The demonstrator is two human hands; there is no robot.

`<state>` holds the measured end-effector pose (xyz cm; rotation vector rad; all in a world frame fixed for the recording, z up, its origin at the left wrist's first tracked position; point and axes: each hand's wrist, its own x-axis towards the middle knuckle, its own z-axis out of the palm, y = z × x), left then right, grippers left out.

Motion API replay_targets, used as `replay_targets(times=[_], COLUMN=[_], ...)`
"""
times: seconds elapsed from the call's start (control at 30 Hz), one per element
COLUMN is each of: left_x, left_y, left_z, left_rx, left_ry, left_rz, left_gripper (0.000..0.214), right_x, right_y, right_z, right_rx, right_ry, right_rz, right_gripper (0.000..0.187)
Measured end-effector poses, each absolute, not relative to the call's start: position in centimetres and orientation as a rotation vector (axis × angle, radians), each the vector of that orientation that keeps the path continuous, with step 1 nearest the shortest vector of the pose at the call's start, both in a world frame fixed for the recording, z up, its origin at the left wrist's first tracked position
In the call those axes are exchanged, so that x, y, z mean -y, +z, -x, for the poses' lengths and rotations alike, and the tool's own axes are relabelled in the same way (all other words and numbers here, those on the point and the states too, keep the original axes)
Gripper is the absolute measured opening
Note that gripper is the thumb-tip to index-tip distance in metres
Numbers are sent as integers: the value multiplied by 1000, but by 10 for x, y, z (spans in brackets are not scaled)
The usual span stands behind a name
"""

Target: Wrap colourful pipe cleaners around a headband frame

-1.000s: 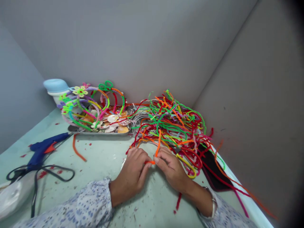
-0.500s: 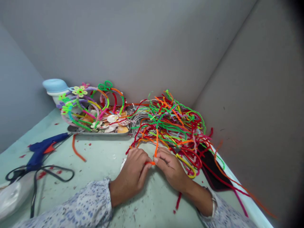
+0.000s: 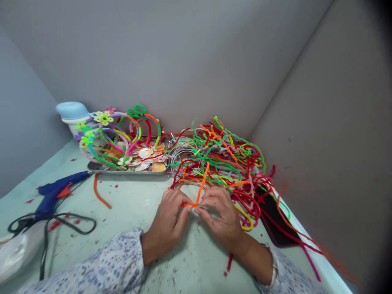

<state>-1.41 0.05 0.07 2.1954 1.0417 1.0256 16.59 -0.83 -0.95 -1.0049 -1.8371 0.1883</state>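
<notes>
Both hands are near the table's centre, pinching a bent orange pipe cleaner (image 3: 199, 190) between them. My left hand (image 3: 168, 224) holds its lower bend, and my right hand (image 3: 220, 216) holds the end near the fingertips. Just behind my hands lies a tangled heap of pipe cleaners (image 3: 226, 163) in red, green, orange and yellow, with its strands nearly touching my right hand. Part of the orange piece is hidden by my fingers.
A metal tray (image 3: 128, 172) holds seashells and pipe-cleaner flowers. On the left lie a blue glue gun (image 3: 52, 192), a black cable (image 3: 67, 220) and a loose orange pipe cleaner (image 3: 98, 192). A dark flat object (image 3: 272, 216) lies under strands on the right.
The orange pipe cleaner's upright part now leans up and to the right, forming a sharper bend. Both hands have shifted slightly up and closer around it.
</notes>
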Motion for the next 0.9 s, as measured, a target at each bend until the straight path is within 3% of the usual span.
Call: replay_targets(times=[0.5,0.9], left_x=[-2,-2], left_y=[-1,-2], left_z=[15,15], left_rx=[-1014,-1023], left_ry=[1019,1005], left_rz=[-2199,-2226], left_gripper=[12,13], right_x=[7,6], right_y=[-10,-11], right_z=[-168,-167], right_rx=[1885,1881], right_ry=[77,231], right_rz=[995,1042], right_gripper=[11,5])
